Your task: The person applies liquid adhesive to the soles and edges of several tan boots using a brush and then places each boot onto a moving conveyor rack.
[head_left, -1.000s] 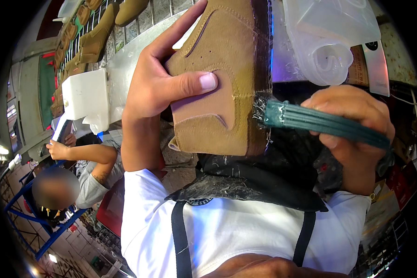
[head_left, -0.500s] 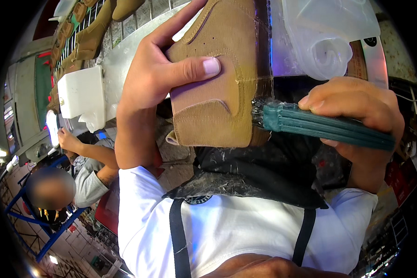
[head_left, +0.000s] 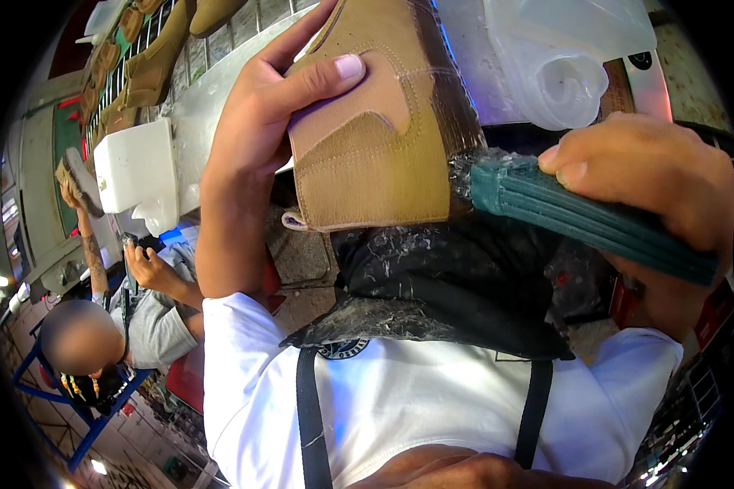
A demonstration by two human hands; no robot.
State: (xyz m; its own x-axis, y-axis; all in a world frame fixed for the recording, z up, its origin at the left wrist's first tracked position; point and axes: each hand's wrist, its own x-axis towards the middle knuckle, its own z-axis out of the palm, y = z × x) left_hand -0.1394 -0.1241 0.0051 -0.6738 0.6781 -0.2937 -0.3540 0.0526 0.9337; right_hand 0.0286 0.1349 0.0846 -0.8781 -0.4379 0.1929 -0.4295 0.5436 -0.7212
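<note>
Tan boot upper now sits lower against the green brush.

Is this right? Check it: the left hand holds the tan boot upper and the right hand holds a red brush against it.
Not quite: the brush is dark green, not red, as the head view shows. The left hand holds the tan boot upper; the right hand holds the brush against it.

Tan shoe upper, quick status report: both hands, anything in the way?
Left hand grips tan shoe upper. Right hand holds green brush against its edge. Nothing between.
</note>
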